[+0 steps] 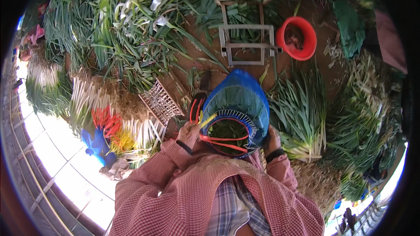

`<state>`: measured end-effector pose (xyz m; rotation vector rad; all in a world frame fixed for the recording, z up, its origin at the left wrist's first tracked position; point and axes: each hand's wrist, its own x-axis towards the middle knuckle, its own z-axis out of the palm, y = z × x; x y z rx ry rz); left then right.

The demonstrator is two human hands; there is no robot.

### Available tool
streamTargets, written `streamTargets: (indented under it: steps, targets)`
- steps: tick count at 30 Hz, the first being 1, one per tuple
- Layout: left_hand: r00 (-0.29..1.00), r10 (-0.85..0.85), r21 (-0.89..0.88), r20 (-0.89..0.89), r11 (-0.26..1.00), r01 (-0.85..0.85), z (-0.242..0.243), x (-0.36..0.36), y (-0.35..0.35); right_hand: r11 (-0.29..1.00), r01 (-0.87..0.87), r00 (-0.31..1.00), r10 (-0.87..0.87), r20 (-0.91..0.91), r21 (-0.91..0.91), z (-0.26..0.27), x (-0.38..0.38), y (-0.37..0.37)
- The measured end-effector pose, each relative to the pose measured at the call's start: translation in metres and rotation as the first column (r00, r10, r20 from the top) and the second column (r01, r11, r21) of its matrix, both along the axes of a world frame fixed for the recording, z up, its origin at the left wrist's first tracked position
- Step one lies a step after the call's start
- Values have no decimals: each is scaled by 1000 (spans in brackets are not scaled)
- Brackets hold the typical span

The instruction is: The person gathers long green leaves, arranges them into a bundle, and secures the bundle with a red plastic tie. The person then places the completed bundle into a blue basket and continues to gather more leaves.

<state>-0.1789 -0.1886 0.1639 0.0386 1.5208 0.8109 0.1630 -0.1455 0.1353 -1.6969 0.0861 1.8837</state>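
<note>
Between my hands, close to my body, sits a blue and green sack [237, 98] with a round, laced opening and green leaves inside. Red straps [226, 141] cross the opening. My left hand [189, 133] is at its left edge, with red strips and a yellow strip [208, 121] by the fingers; which of these it grips is partly hidden. My right hand [273, 138] holds the sack's right side, its fingertips out of sight behind the blue material. Both wrists have dark bands.
Long green onions or leeks [302, 111] lie to the right, with a large heap [121, 29] at the upper left. A metal frame [244, 45] and a red bucket [297, 38] stand ahead. A slatted crate [161, 102] and red, yellow and blue strips [106, 121] are at left.
</note>
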Motion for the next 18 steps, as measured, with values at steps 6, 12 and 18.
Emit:
streamTargets:
  steps: [6,12,18]
  targets:
    - [971,-112,46,-211,991,124,75,-95,5,973,-229,967,230,110,-19,64,-103,11]
    - [973,26,193,-227,981,19,175,-169,9,-94,-975,109,590,800,203,133,-179,79]
    - [965,109,396,-239,918,-5,234,-213,2,837,-541,840,541,25,74,207,-280,132]
